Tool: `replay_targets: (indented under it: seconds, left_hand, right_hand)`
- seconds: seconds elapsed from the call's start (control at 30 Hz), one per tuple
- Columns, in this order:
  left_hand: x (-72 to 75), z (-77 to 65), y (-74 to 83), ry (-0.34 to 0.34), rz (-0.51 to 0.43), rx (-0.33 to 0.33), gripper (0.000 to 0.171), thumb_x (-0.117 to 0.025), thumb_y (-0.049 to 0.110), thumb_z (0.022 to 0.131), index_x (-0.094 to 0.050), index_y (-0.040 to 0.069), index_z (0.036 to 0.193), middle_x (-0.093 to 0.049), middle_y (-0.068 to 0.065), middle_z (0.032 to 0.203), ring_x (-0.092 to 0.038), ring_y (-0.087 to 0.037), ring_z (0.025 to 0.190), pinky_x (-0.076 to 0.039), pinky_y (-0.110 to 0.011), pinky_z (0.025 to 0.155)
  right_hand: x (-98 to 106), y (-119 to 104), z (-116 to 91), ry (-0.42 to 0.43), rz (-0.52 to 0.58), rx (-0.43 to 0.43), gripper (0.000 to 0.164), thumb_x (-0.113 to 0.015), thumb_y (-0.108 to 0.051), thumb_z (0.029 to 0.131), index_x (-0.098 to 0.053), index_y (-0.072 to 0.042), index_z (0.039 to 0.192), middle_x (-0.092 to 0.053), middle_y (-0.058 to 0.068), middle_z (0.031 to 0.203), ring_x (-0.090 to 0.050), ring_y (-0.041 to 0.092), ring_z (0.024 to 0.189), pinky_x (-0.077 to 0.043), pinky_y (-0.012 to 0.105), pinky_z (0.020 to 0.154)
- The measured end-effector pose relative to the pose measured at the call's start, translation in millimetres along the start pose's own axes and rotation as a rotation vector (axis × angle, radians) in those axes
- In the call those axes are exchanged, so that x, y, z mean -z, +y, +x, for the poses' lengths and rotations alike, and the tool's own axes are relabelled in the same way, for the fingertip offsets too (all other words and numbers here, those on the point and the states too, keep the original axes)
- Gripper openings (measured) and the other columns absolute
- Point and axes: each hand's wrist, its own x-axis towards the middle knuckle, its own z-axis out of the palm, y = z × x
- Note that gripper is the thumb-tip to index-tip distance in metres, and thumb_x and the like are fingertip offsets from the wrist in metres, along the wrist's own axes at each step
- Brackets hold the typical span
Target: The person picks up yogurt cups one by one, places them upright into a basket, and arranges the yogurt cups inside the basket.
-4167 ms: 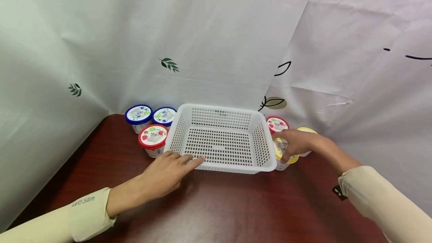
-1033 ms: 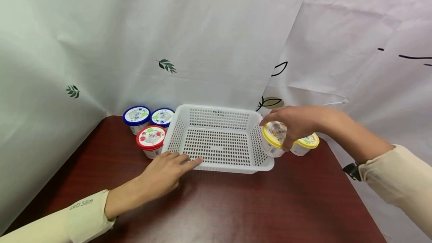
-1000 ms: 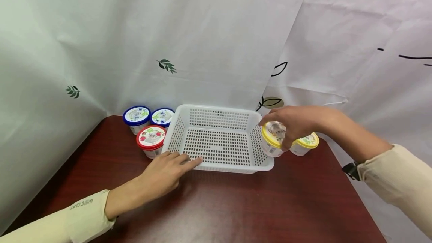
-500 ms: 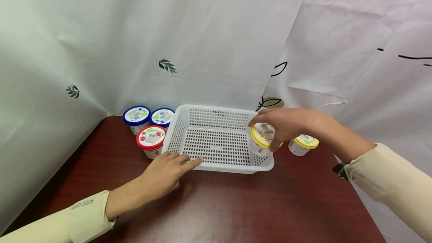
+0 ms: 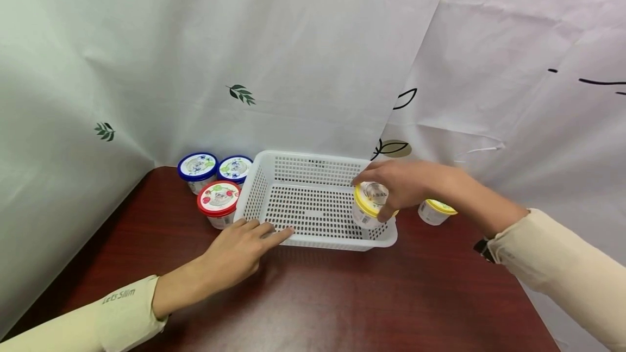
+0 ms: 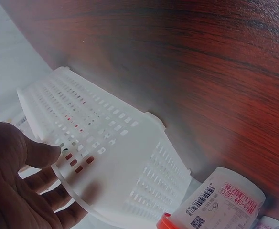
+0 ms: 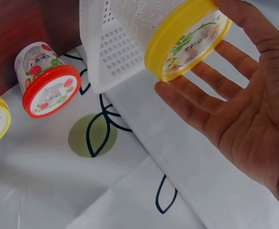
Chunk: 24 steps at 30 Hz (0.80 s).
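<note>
My left hand (image 5: 237,251) grips the near left corner of a white plastic basket (image 5: 325,243). In the left wrist view its thumb lies outside the basket wall, the fingers reaching over the rim. My right hand (image 5: 408,182) holds a clear tub with a yellow lid (image 5: 364,217) over the basket's right end, low among its walls. Thumb and fingertips span the lid's edge in the right wrist view, the palm apart from the printed top.
Left of the basket stand two blue-lidded tubs (image 5: 198,167) and a red-lidded tub (image 5: 218,200). To its right are another yellow-lidded tub (image 5: 434,213) and, in the right wrist view, a red-lidded tub (image 7: 51,90). Printed white cloth (image 5: 313,69) hangs behind the brown table (image 5: 313,303).
My right hand took hold of the yellow-lidded tub beside the basket, lifted it and carried it left over the basket's right end. My left hand has stayed at the rim.
</note>
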Motion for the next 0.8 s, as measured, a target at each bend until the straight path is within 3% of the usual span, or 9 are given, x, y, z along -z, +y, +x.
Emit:
replay_targets:
  seconds: [0.4, 0.63, 0.8]
  left_hand:
    - [1.4, 0.1, 0.2, -0.009, -0.001, 0.011, 0.074, -0.087, 0.002, 0.079, -0.074, 0.024, 0.148, -0.079, 0.0, 0.112, -0.074, -0.025, 0.096, -0.061, -0.042, 0.08]
    - [1.9, 0.5, 0.4, -0.01, 0.005, 0.007, 0.075, -0.088, 0.002, 0.078, -0.073, 0.024, 0.148, -0.079, 0.0, 0.111, -0.074, -0.025, 0.095, -0.061, -0.042, 0.08]
    - [1.9, 0.7, 0.3, -0.01, 0.003, 0.005, 0.075, -0.088, 0.001, 0.078, -0.073, 0.024, 0.148, -0.079, 0.0, 0.111, -0.074, -0.025, 0.095, -0.061, -0.042, 0.08]
  right_hand:
    - [-23, -2, 17, -0.044, 0.025, -0.016, 0.085, -0.094, -0.031, 0.085, -0.06, -0.026, 0.163, -0.059, 0.008, 0.165, -0.062, 0.029, 0.146, -0.058, 0.051, 0.112]
    - [-34, -2, 25, -0.047, 0.047, 0.029, 0.085, -0.096, -0.028, 0.084, -0.062, -0.021, 0.161, -0.061, 0.01, 0.163, -0.063, 0.032, 0.146, -0.056, 0.051, 0.117]
    - [-39, -2, 31, -0.067, 0.04, 0.016, 0.084, -0.098, -0.031, 0.085, -0.063, -0.025, 0.16, -0.06, 0.009, 0.163, -0.06, 0.03, 0.147, -0.057, 0.048, 0.115]
